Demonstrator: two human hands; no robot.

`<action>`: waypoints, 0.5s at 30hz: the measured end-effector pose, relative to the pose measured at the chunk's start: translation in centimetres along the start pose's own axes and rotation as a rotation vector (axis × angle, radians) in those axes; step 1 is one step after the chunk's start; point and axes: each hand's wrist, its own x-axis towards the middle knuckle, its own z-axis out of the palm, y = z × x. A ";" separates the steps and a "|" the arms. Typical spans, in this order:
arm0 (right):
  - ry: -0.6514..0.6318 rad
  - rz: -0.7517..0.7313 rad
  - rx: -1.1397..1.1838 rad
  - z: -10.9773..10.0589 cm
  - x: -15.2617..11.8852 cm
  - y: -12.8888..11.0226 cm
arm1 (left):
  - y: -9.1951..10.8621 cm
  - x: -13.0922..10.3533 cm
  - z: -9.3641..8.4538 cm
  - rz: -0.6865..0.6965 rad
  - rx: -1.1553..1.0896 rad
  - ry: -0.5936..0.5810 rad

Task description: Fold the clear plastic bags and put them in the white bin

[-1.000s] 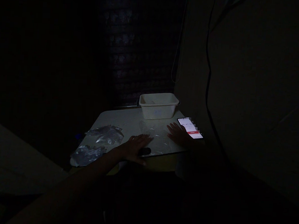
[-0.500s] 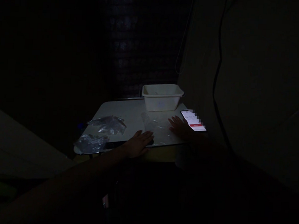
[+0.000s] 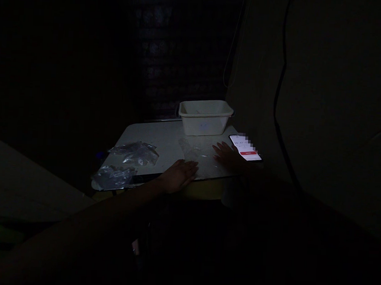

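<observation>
A clear plastic bag lies flat on the small white table, between my two hands. My left hand rests palm down at the table's front edge, fingers stretched out over the near left part of the bag. On the bag's right side lies my right hand, flat with its fingers spread, close to a lit phone. Neither hand grips anything. The room is very dark, so the bag's outline is hard to make out.
A white plastic tub stands at the back of the table. Two heaps of clear plastic bags, a farther pile and a nearer pile, lie on the left. A dark cable hangs along the right wall.
The whole view has shifted slightly, so the table appears a little higher. My left hand has moved slightly right and inward over the bag; my right hand stays nearly in place.
</observation>
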 end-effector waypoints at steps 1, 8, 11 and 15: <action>-0.019 -0.009 0.038 -0.1 0.2 0.2 | 0.0 0.2 -0.3 -0.009 -0.031 0.015; -0.068 0.020 0.525 -2.0 0.9 1.1 | -1.4 2.2 -1.7 -0.185 -0.372 0.109; -0.035 0.054 0.572 -1.8 0.8 1.3 | -2.1 3.0 -1.8 -0.313 -0.513 0.201; -0.023 0.012 0.543 -1.0 0.9 1.0 | -3.0 4.0 -2.0 -0.397 -0.680 0.330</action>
